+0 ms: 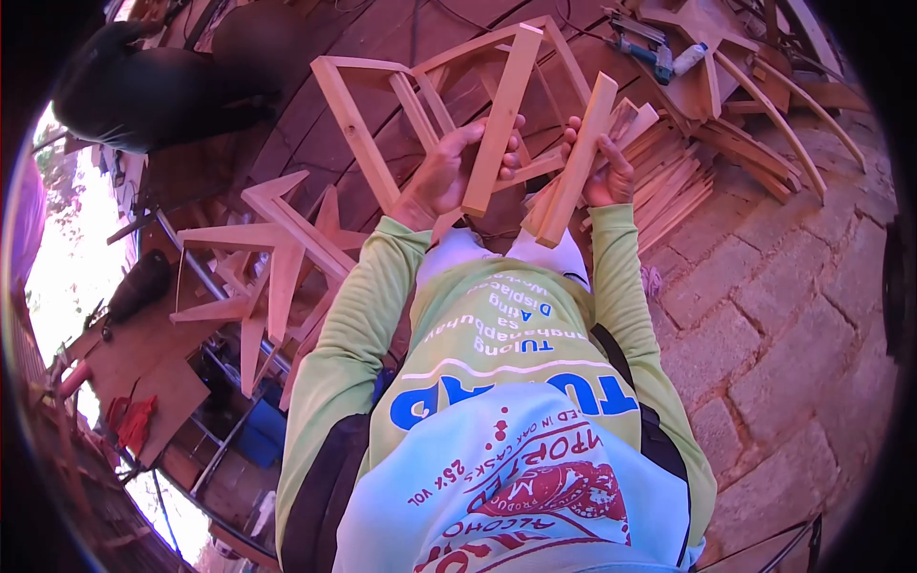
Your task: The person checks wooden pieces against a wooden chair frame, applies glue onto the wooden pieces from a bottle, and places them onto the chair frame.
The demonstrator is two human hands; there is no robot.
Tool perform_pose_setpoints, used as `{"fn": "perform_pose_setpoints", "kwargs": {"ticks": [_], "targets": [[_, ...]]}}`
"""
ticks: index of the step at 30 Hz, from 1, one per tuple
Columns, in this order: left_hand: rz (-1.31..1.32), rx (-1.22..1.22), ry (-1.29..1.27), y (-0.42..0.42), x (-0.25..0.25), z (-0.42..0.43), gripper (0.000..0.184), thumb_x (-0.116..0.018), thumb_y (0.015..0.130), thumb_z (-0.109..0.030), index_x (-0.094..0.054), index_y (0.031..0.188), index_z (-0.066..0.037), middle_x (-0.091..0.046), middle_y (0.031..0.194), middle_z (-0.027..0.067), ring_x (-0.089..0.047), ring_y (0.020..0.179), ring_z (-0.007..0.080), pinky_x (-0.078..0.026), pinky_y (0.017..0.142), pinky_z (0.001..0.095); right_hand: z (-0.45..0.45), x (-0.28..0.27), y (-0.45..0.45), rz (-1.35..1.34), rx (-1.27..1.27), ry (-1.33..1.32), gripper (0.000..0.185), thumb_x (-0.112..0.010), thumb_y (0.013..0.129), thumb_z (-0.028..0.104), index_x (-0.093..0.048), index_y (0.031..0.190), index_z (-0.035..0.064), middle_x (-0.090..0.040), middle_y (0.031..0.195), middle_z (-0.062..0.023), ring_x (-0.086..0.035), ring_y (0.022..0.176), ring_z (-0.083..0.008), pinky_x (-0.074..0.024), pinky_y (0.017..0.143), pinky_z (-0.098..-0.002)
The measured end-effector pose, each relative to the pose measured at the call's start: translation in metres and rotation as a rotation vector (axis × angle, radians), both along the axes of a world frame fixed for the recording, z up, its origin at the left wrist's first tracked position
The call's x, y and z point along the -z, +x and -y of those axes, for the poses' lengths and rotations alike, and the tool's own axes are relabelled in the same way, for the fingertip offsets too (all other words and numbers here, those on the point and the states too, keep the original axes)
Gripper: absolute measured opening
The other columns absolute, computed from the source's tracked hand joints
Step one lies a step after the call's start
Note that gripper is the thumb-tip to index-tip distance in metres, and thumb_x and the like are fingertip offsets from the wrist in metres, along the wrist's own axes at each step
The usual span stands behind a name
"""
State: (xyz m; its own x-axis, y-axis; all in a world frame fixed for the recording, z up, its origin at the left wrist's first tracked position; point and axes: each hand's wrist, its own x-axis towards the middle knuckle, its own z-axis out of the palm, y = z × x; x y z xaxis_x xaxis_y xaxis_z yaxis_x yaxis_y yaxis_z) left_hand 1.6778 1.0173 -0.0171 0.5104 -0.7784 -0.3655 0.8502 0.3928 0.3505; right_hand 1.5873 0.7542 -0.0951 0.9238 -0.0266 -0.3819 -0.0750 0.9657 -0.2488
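Note:
My left hand [451, 172] is closed around a short, straight wooden strip [504, 115], its fingers showing past the strip's far side. In my right hand [604, 170] is a second wooden strip [579, 162], gripped between thumb and fingers. Both strips are tilted and held apart, side by side, above my lap. Just beyond them stands an open wooden frame [355, 129] of joined strips, partly hidden by my left hand and its strip. A pile of loose wooden strips [676, 186] lies on the ground beside my right hand.
Several wooden star frames [287, 253] lie to my left. At the upper right, a nail gun [650, 59] rests near another wooden star [702, 29] and curved wooden pieces [774, 115]. Stone paving [783, 363] extends on my right. A large dark shape [162, 91] sits at the upper left.

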Motion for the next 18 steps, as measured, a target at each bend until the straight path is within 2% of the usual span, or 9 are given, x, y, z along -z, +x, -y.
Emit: {"fn": "perform_pose_setpoints", "kwargs": {"ticks": [3, 6, 9, 12, 15, 16, 17, 18], "targets": [[0.037, 0.084, 0.04, 0.021, 0.009, 0.019, 0.05, -0.049, 0.11, -0.031, -0.049, 0.148, 0.003, -0.061, 0.114, 0.0064, -0.061, 0.099, 0.0159, -0.055, 0.086, 0.0325, 0.041, 0.003, 0.003, 0.061, 0.017, 0.061, 0.057, -0.07, 0.099, 0.012, -0.047, 0.147, -0.01, -0.058, 0.145, -0.0236, -0.062, 0.13, -0.0361, -0.0513, 0.115, -0.0506], [0.057, 0.166, 0.172, 0.045, 0.028, 0.038, 0.051, -0.054, 0.11, -0.031, -0.051, 0.149, 0.001, -0.061, 0.115, 0.0051, -0.06, 0.098, 0.0146, -0.054, 0.088, 0.0316, 0.091, 0.026, 0.0, 0.028, 0.034, 0.016, 0.057, -0.069, 0.099, 0.011, -0.047, 0.147, -0.0103, -0.056, 0.148, -0.0241, -0.061, 0.132, -0.036, -0.051, 0.116, -0.0503], [0.279, 0.297, 0.431, 0.065, 0.071, 0.057, 0.048, -0.059, 0.109, -0.031, -0.056, 0.146, -0.002, -0.064, 0.118, 0.0033, -0.061, 0.104, 0.0123, -0.054, 0.09, 0.0316, 0.131, 0.06, -0.018, -0.081, 0.111, -0.06, 0.057, -0.067, 0.099, 0.008, -0.045, 0.149, -0.0099, -0.058, 0.146, -0.0222, -0.062, 0.13, -0.0339, -0.0517, 0.115, -0.0508], [0.431, 0.589, 0.53, 0.09, 0.157, 0.078, 0.045, -0.064, 0.107, -0.028, -0.059, 0.145, -0.005, -0.067, 0.119, 0.0018, -0.062, 0.109, 0.0104, -0.054, 0.095, 0.0321, 0.154, 0.09, -0.052, -0.179, 0.194, -0.126, 0.057, -0.066, 0.099, 0.006, -0.044, 0.15, -0.0081, -0.059, 0.142, -0.0207, -0.062, 0.128, -0.0333, -0.0506, 0.115, -0.0521], [0.675, 0.835, 0.678, 0.102, 0.253, 0.108, 0.042, -0.065, 0.105, -0.022, -0.061, 0.143, -0.003, -0.069, 0.126, 0.0057, -0.064, 0.117, 0.0156, -0.052, 0.102, 0.0353, 0.145, 0.118, -0.083, -0.214, 0.27, -0.173, 0.058, -0.068, 0.098, 0.006, -0.043, 0.15, -0.0051, -0.06, 0.137, -0.0189, -0.06, 0.127, -0.032, -0.0469, 0.117, -0.0527], [0.725, 0.922, 0.746, 0.1, 0.288, 0.114, 0.041, -0.065, 0.105, -0.02, -0.061, 0.142, -0.003, -0.069, 0.127, 0.007, -0.064, 0.118, 0.0171, -0.052, 0.104, 0.0362, 0.143, 0.129, -0.097, -0.299, 0.274, -0.139, 0.059, -0.069, 0.098, 0.007, -0.043, 0.15, -0.0049, -0.06, 0.134, -0.0184, -0.06, 0.126, -0.0312, -0.0466, 0.118, -0.0514], [0.895, 1.0, 0.76, 0.097, 0.331, 0.115, 0.039, -0.063, 0.103, -0.015, -0.063, 0.139, -0.001, -0.07, 0.131, 0.011, -0.065, 0.122, 0.0215, -0.052, 0.105, 0.0385, 0.136, 0.142, -0.113, -0.345, 0.299, -0.113, 0.059, -0.069, 0.098, 0.008, -0.043, 0.15, -0.0044, -0.06, 0.136, -0.0189, -0.06, 0.126, -0.0315, -0.0476, 0.117, -0.0518], [0.866, 0.977, 0.772, 0.086, 0.366, 0.115, 0.037, -0.065, 0.1, -0.015, -0.065, 0.135, -0.001, -0.072, 0.126, 0.0121, -0.067, 0.118, 0.0221, -0.053, 0.103, 0.0382, 0.129, 0.157, -0.127, -0.384, 0.328, -0.088, 0.06, -0.07, 0.098, 0.008, -0.043, 0.151, -0.0038, -0.061, 0.137, -0.0194, -0.061, 0.126, -0.0317, -0.0486, 0.116, -0.0522]]}}
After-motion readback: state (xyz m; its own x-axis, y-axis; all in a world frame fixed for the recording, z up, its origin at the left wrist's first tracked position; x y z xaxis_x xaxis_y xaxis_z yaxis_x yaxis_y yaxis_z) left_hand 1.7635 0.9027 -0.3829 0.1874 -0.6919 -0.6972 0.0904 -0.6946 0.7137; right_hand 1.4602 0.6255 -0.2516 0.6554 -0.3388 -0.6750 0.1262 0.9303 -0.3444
